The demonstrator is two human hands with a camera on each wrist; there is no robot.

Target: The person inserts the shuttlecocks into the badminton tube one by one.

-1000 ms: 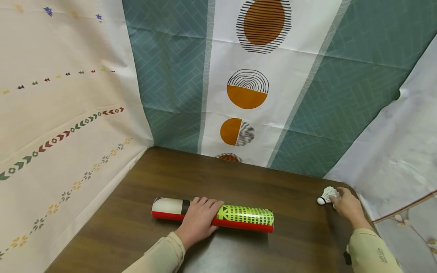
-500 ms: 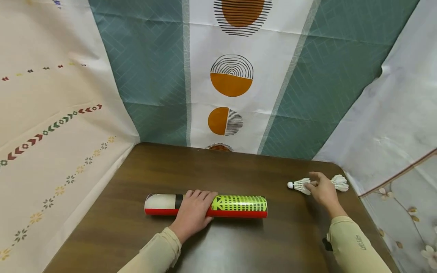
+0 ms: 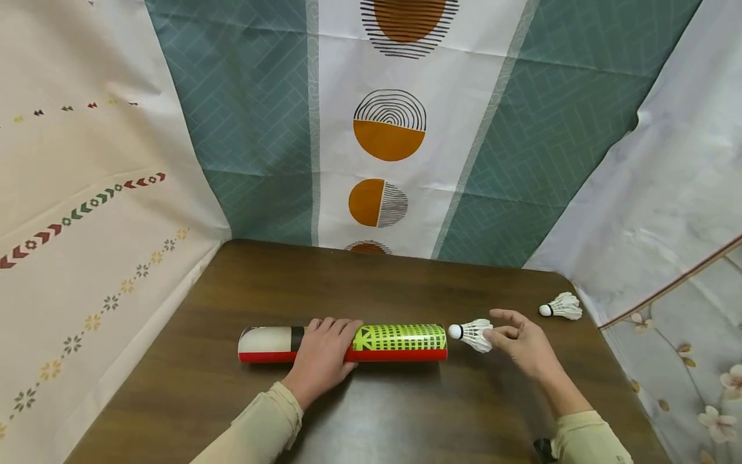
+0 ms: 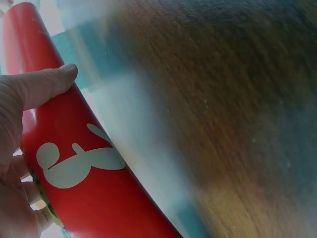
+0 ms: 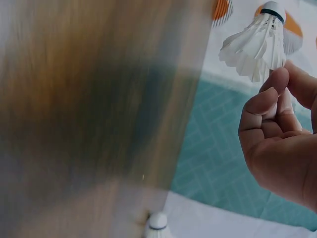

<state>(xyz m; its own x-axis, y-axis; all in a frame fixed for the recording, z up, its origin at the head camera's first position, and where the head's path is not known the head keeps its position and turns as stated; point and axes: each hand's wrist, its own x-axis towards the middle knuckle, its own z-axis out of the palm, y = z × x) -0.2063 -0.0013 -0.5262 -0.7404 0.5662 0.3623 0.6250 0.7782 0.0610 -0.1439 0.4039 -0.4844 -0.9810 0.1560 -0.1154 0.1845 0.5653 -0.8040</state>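
A shuttlecock tube point(image 3: 400, 343), red below with a yellow-green grid print, lies sideways on the table. My left hand point(image 3: 323, 351) grips it around the middle; in the left wrist view the thumb point(image 4: 49, 85) presses on the red side point(image 4: 99, 198). My right hand point(image 3: 524, 345) pinches a white feather shuttlecock point(image 3: 476, 335) by its skirt edge. The cork points left, just short of the tube's right end. In the right wrist view, thumb and fingertips hold the feathers of this shuttlecock point(image 5: 255, 47).
Another shuttlecock point(image 3: 562, 306) lies at the table's far right corner, its cork facing left. The brown wooden table point(image 3: 406, 412) is bordered by a patterned cloth point(image 3: 255, 129) behind and light cloths on both sides.
My right hand has brought the shuttlecock leftward from the far right corner to the tube's end, uncovering the second one. My left hand keeps its grip on the tube; the head view has shifted.
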